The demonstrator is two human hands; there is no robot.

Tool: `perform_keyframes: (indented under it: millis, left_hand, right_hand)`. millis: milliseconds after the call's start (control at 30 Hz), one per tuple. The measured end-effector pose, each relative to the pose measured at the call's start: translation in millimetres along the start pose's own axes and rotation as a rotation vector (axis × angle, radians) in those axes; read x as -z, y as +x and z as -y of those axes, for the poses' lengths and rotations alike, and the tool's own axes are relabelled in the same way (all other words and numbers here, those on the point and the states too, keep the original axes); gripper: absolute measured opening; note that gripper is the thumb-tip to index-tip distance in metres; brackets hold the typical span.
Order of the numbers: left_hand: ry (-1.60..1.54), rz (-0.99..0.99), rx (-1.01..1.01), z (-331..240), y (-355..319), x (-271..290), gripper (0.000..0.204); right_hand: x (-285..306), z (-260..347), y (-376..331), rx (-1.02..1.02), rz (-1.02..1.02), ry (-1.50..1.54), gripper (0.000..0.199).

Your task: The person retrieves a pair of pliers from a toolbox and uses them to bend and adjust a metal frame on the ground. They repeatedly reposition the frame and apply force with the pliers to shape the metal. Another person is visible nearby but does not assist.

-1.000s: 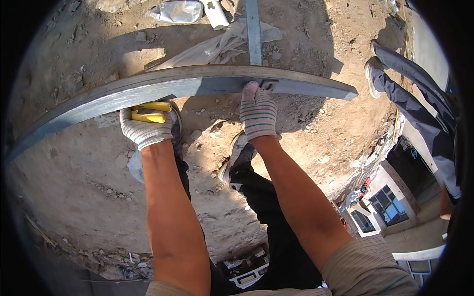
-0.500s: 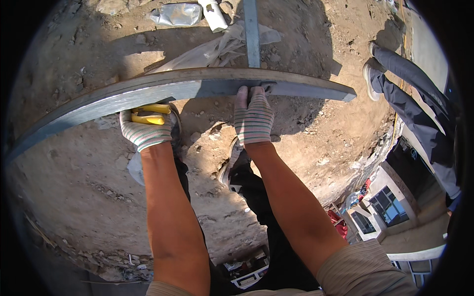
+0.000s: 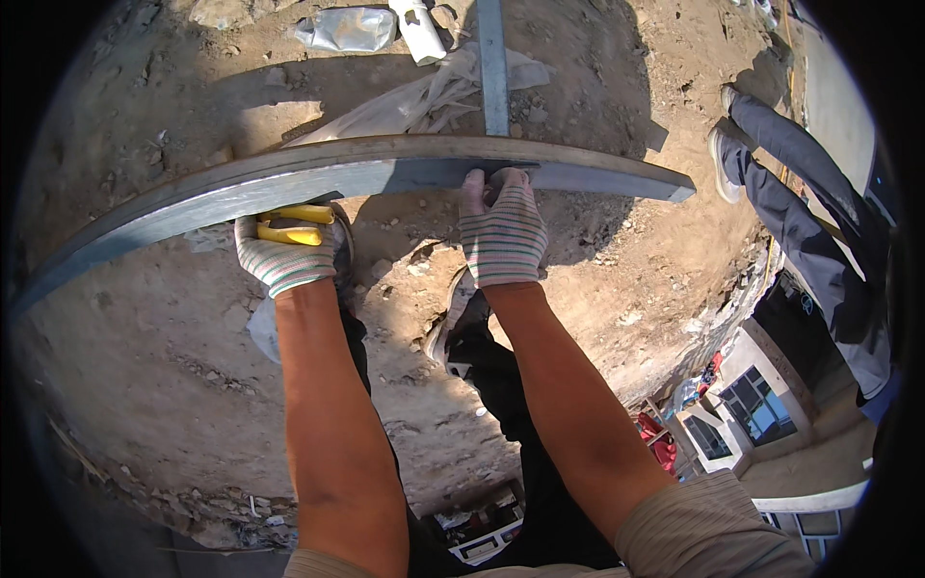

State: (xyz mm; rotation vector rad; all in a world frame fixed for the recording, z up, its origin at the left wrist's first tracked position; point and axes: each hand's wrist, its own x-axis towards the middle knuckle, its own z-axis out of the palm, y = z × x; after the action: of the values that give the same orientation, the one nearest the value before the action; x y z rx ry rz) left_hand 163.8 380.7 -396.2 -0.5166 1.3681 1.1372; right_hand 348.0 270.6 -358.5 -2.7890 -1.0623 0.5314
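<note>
Yellow-handled tool (image 3: 291,235) clasped, the gloved left hand (image 3: 286,256) meets the near edge of a metal beam (image 3: 308,184); right hand (image 3: 502,233) reaches it, grip unclear, open dirt (image 3: 400,214) between.

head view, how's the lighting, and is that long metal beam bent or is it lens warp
Head view: hard sunlight, with sharp-edged shadows on the ground; same head view: shadow darkens the metal beam beside the right hand; head view again: the beam looks bowed, probably fisheye warp, and the picture's corners go black.
</note>
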Motion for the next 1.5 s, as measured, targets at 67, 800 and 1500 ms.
perform_keyframes:
  millis: [67,800,1500]
  left_hand:
    - [0.004,-0.013,0.009,1,-2,-1,0.034]
    - [0.004,0.013,-0.024,3,12,6,0.032]
    - [-0.064,-0.065,0.071,-10,-2,23,0.030]
  right_hand:
    - [-4,-4,-2,0.064,-0.045,-0.017,0.030]
    - [-4,18,-4,-0.222,0.000,0.204,0.039]
    - [16,10,-40,-0.664,0.548,1.031,0.037]
